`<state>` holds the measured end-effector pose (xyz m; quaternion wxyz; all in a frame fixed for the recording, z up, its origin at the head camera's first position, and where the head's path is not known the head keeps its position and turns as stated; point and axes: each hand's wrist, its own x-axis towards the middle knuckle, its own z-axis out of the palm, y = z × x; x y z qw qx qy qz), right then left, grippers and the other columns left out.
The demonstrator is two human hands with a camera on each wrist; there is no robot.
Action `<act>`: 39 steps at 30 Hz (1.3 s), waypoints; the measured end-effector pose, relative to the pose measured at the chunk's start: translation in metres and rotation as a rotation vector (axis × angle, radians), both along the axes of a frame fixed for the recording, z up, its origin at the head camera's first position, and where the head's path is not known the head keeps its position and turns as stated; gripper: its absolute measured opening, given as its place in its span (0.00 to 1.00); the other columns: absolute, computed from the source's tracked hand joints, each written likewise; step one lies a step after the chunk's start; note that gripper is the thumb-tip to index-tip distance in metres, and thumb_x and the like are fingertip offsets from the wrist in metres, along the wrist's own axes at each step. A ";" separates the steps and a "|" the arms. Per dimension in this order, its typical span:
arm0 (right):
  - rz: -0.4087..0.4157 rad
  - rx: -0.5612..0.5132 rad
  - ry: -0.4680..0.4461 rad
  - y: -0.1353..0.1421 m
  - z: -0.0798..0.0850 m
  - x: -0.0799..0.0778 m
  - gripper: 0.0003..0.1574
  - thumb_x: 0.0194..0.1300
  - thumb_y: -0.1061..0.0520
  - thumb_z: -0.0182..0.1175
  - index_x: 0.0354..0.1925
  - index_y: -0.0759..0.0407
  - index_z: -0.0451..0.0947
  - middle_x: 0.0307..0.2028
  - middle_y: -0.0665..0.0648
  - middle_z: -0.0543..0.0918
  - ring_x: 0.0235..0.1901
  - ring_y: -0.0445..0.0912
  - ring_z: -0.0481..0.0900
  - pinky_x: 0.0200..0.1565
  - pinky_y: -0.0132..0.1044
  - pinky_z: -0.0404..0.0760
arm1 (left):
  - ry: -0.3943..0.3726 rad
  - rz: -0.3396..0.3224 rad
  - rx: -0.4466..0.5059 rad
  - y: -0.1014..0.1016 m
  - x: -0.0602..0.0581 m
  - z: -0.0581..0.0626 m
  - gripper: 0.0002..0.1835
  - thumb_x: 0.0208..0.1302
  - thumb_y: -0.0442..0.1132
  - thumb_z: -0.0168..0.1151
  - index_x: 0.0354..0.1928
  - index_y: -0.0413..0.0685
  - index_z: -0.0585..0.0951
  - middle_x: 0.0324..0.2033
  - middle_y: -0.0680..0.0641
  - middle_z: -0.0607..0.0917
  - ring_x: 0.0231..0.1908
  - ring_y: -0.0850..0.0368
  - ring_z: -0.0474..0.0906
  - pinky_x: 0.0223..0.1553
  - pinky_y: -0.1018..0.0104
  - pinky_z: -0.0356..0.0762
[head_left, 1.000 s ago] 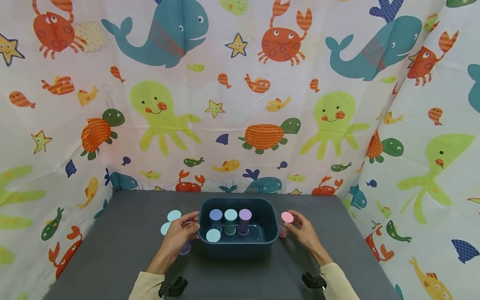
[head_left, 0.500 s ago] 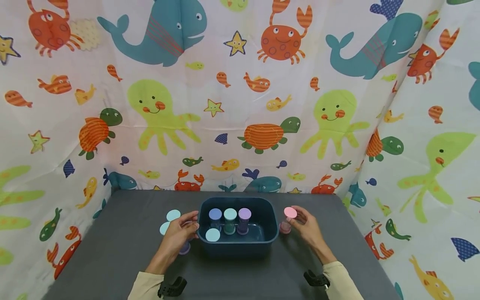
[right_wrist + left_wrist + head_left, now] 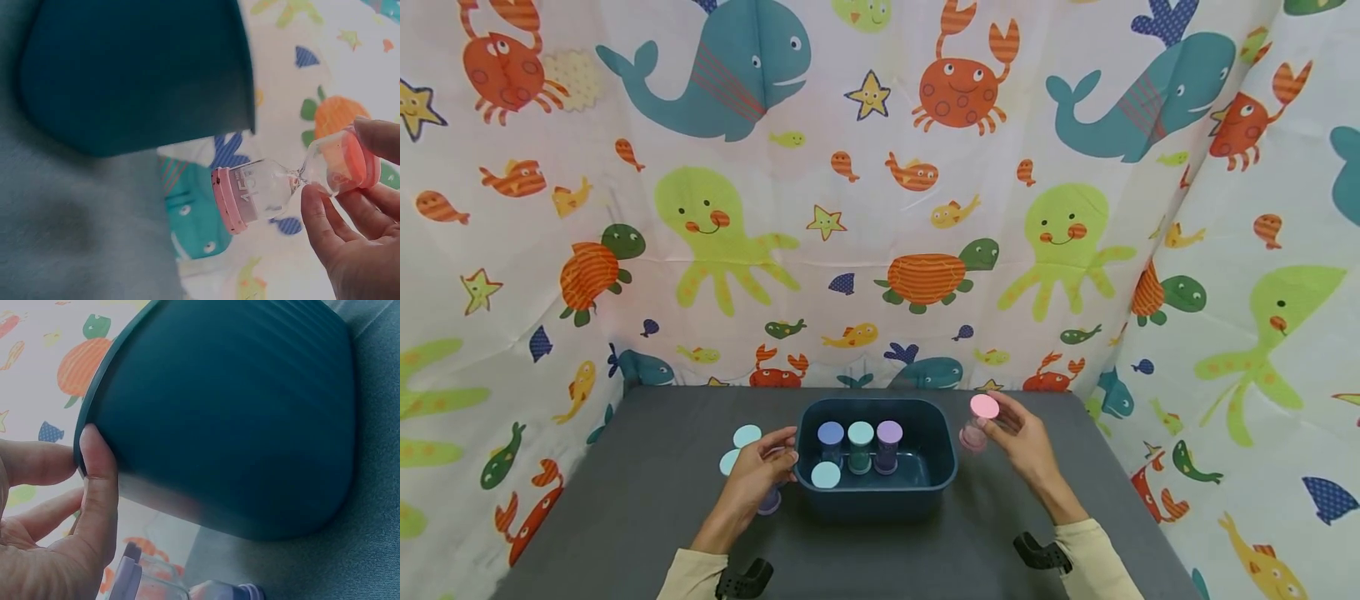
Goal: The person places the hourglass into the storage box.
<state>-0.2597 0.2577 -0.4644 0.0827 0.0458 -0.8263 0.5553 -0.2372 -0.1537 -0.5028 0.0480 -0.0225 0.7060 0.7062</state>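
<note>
The right hand (image 3: 1026,446) pinches the pink sand timer (image 3: 269,187) between thumb and fingers at its upper half, the lower pink cap jutting free toward the dark blue bin (image 3: 876,502). The bin's right wall stands just beside, between this timer and the blue (image 3: 831,433), green (image 3: 861,433) and purple (image 3: 890,432) timers upright inside, near a pale-blue cap (image 3: 826,475). The left hand (image 3: 752,479) pinches the bin's opposite rim; beyond it are more timers (image 3: 747,436), partly hidden, so their number is hard to tell. Behind everything hangs a sea-animal curtain (image 3: 850,292)
</note>
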 end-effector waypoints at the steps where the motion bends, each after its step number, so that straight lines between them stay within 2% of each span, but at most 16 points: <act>1: 0.003 -0.002 0.006 -0.002 0.003 0.001 0.38 0.63 0.51 0.67 0.68 0.58 0.68 0.65 0.61 0.75 0.64 0.55 0.73 0.64 0.46 0.73 | -0.001 0.001 0.000 0.000 0.001 0.000 0.24 0.66 0.29 0.58 0.65 0.40 0.73 0.54 0.36 0.75 0.39 0.56 0.77 0.36 0.68 0.83; 4: 0.008 0.000 0.031 -0.008 0.013 0.003 0.37 0.63 0.51 0.67 0.67 0.58 0.69 0.63 0.61 0.76 0.63 0.55 0.74 0.62 0.40 0.75 | -0.002 0.000 -0.007 0.000 0.001 0.000 0.24 0.67 0.29 0.58 0.65 0.40 0.72 0.55 0.36 0.75 0.40 0.55 0.77 0.37 0.68 0.83; 8: 0.028 0.011 0.064 -0.016 0.025 0.007 0.36 0.63 0.52 0.67 0.67 0.59 0.69 0.62 0.62 0.76 0.61 0.54 0.75 0.57 0.23 0.75 | -0.002 -0.002 -0.014 0.001 -0.001 0.000 0.24 0.67 0.30 0.58 0.65 0.41 0.73 0.55 0.37 0.75 0.42 0.54 0.77 0.37 0.68 0.83; 11: 0.051 0.004 0.083 -0.022 0.032 0.009 0.36 0.63 0.53 0.67 0.67 0.59 0.69 0.62 0.63 0.76 0.60 0.52 0.75 0.54 0.19 0.74 | -0.004 -0.005 -0.014 0.001 -0.002 0.001 0.24 0.67 0.31 0.59 0.65 0.42 0.73 0.56 0.37 0.75 0.43 0.54 0.77 0.38 0.69 0.83; 16: 0.098 -0.025 0.100 -0.032 0.041 0.012 0.35 0.64 0.54 0.66 0.66 0.59 0.69 0.61 0.63 0.76 0.58 0.49 0.76 0.53 0.20 0.75 | 0.007 -0.002 -0.013 0.002 -0.001 0.004 0.24 0.67 0.31 0.59 0.65 0.41 0.73 0.56 0.37 0.75 0.41 0.55 0.77 0.39 0.68 0.83; 23: 0.146 -0.080 0.081 -0.049 0.045 0.017 0.34 0.64 0.56 0.66 0.66 0.60 0.69 0.61 0.63 0.76 0.58 0.48 0.76 0.53 0.22 0.76 | 0.000 -0.001 -0.012 0.001 0.001 0.004 0.24 0.67 0.30 0.58 0.65 0.39 0.72 0.56 0.37 0.75 0.40 0.59 0.77 0.39 0.66 0.83; 29: 0.215 -0.115 0.082 -0.065 0.043 0.017 0.34 0.63 0.58 0.66 0.65 0.62 0.70 0.60 0.64 0.77 0.59 0.51 0.76 0.55 0.24 0.76 | 0.004 -0.010 -0.008 0.000 0.000 0.002 0.25 0.67 0.30 0.58 0.65 0.39 0.72 0.56 0.37 0.74 0.40 0.61 0.77 0.39 0.65 0.83; 36: 0.298 -0.137 0.056 -0.079 0.038 0.016 0.32 0.63 0.61 0.66 0.64 0.62 0.70 0.59 0.67 0.78 0.54 0.42 0.78 0.54 0.26 0.78 | 0.007 -0.012 -0.011 0.001 0.000 0.002 0.25 0.67 0.31 0.59 0.66 0.40 0.72 0.57 0.37 0.74 0.41 0.58 0.77 0.39 0.65 0.83; 39: 0.326 -0.127 0.049 -0.084 0.036 0.015 0.32 0.63 0.60 0.66 0.64 0.62 0.71 0.59 0.66 0.78 0.53 0.44 0.78 0.53 0.27 0.79 | 0.007 -0.011 -0.012 0.001 0.000 0.002 0.25 0.67 0.31 0.59 0.66 0.40 0.72 0.56 0.37 0.74 0.41 0.58 0.77 0.38 0.67 0.83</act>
